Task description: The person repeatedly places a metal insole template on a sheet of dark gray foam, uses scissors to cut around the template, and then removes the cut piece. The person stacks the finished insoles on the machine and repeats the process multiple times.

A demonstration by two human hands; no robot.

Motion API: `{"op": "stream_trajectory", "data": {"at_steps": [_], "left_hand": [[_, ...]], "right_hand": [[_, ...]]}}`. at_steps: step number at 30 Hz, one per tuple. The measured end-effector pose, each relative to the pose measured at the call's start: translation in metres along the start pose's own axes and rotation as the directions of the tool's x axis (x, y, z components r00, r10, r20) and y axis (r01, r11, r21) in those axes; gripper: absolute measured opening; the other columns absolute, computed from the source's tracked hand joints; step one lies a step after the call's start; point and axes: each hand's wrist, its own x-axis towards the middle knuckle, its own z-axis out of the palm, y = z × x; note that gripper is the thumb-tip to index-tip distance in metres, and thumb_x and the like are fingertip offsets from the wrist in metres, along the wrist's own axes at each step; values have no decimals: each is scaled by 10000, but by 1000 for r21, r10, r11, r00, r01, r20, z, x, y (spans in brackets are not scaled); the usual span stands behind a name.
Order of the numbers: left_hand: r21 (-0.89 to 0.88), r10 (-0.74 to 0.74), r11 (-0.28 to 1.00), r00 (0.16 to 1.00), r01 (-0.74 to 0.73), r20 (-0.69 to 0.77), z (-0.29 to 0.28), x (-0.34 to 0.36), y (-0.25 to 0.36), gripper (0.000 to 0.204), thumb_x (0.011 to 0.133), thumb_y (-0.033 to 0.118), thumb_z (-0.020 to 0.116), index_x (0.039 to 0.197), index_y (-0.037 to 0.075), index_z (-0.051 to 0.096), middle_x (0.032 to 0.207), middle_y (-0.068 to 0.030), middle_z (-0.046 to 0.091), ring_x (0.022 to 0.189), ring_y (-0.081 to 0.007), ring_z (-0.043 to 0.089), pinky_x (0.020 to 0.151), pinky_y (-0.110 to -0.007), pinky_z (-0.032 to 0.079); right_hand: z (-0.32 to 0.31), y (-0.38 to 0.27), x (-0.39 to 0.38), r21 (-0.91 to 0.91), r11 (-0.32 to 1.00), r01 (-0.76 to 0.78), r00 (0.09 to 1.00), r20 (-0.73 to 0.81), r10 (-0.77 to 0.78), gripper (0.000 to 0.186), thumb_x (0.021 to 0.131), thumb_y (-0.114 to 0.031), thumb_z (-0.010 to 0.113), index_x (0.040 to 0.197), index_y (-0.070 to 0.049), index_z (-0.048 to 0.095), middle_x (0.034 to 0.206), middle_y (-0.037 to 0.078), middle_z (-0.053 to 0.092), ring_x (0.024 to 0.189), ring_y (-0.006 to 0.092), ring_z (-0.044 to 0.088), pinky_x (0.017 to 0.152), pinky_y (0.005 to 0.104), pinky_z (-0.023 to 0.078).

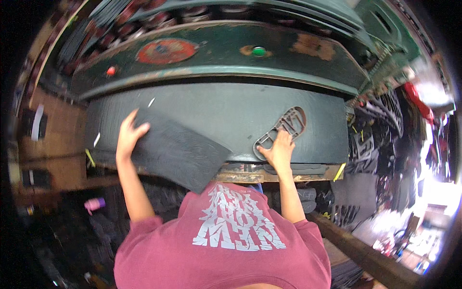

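Observation:
My left hand [130, 135] grips the upper left edge of a dark grey rubber sheet [180, 147], its thumb lying over the top face. The sheet sits at a slant, and its lower corner reaches past the board's near edge toward my shirt. My right hand [280, 148] is closed on the near part of a sole-shaped metal cutting die [294, 120] with crossbars inside its outline. The die rests on the dark board [211, 98], right of the sheet and apart from it.
Behind the board stands a green press beam [216, 53] with a green button [259, 51] and a red button [111, 71]. Dark rubber pieces [362, 149] are heaped at the right. A wooden beam [365, 250] runs at the lower right; a wooden surface [60, 139] lies left.

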Motion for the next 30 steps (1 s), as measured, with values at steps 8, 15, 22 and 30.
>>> {"op": "stream_trajectory", "data": {"at_steps": [8,15,22,30], "left_hand": [[66,344,935,937,-348,58,72,96,50,555,976,319,687,1466,117,525,1108,-161,725,995,-281,721,888,-383,555],[413,-284,868,958,275,-40,95,-53,-52,704,961,428,677,1411,-64,451,878,-241,719,892,-434,718,812,-505,552],[35,-286,958,958,285,18,134,-80,-95,761,863,161,798,1507,-9,428,1355,-280,579,1253,-342,585,1042,-430,485],[114,-221,971,971,210,94,118,-33,-99,709,845,140,802,1480,37,502,1233,-193,622,1006,-264,605,894,-362,500]], "right_hand": [[2,-4,-3,15,1000,5,997,-71,-4,1109,621,-412,929,1490,34,403,1385,195,538,1322,359,473,1082,544,384],[1,-4,-2,16,1000,14,997,-81,-13,1097,619,-411,931,1478,30,411,1367,200,542,1311,365,479,1089,508,389],[0,-4,0,25,999,28,997,-68,-26,1056,611,-348,946,1449,37,432,1292,201,562,1282,375,496,1080,508,403],[-45,-59,8,152,948,281,936,173,-305,1053,575,-250,952,1466,16,458,1353,235,563,1291,395,520,1105,462,436]]}}
